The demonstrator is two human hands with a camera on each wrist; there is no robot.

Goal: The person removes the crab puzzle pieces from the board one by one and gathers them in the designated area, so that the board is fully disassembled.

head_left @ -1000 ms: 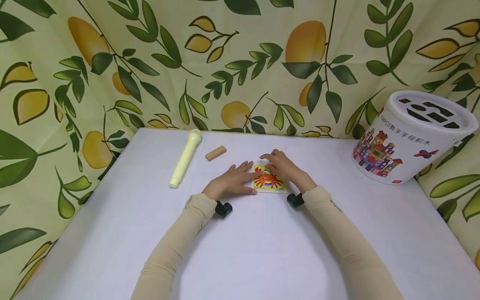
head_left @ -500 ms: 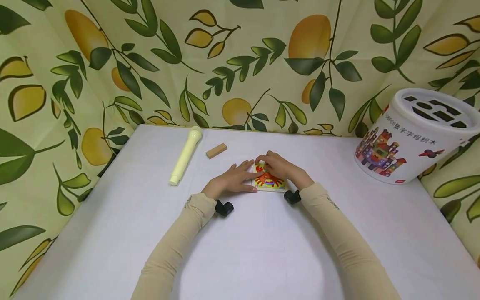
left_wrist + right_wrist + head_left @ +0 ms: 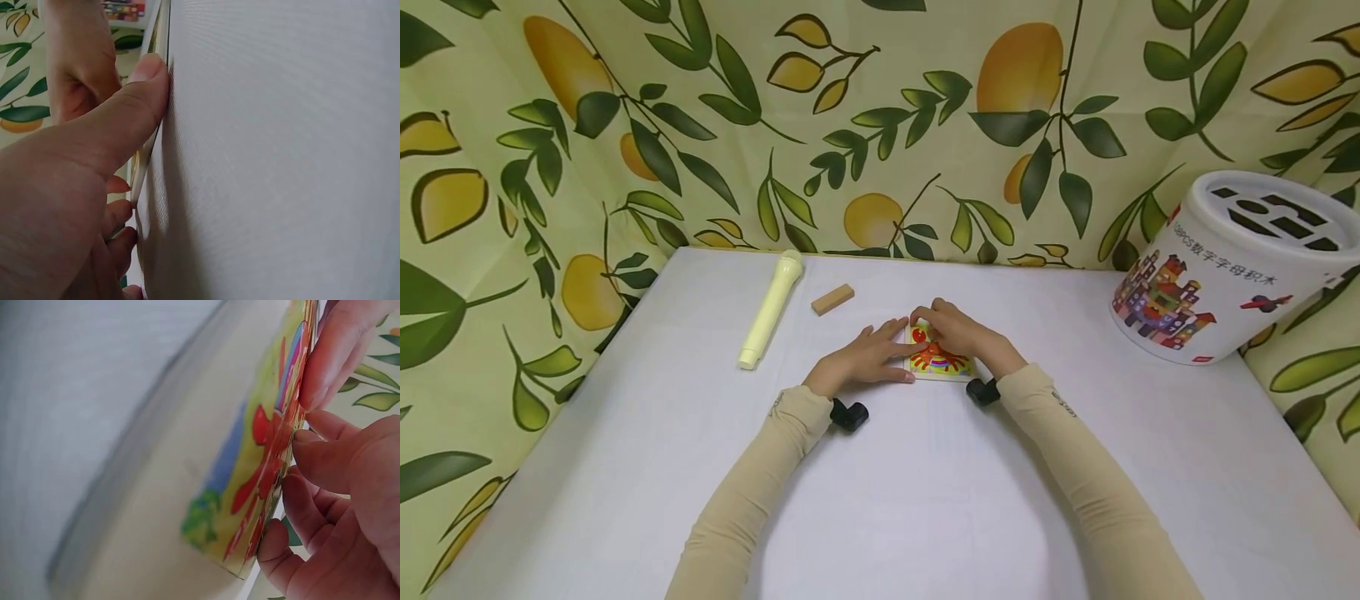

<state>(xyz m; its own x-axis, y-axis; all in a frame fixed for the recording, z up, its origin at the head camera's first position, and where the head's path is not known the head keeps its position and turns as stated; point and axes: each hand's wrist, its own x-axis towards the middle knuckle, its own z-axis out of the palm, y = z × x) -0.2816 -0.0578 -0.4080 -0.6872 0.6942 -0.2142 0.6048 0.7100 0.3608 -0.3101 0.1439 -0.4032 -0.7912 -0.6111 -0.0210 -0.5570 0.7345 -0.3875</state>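
A small square board with a red crab picture (image 3: 938, 362) lies flat on the table, between both hands. My left hand (image 3: 871, 357) rests at its left side, fingers spread and mostly straight, the thumb by the near left corner. In the left wrist view that thumb (image 3: 140, 94) touches the board's edge. My right hand (image 3: 957, 328) reaches over the far part of the board with bent fingers. The right wrist view shows its thumb and fingertips (image 3: 294, 487) on the crab picture (image 3: 265, 462); whether they pinch a piece is hidden.
Left of the hands lie a pale yellow toy microphone (image 3: 771, 308) and a small wooden block (image 3: 832, 299). A large white tub with a slotted lid (image 3: 1206, 275) stands at the back right. A fruit-patterned curtain (image 3: 880, 125) borders the white table (image 3: 880, 500).
My right hand has moved slightly left and its raised fingers have come down onto the crab picture. My left hand has kept its place. The head view has shifted a little.
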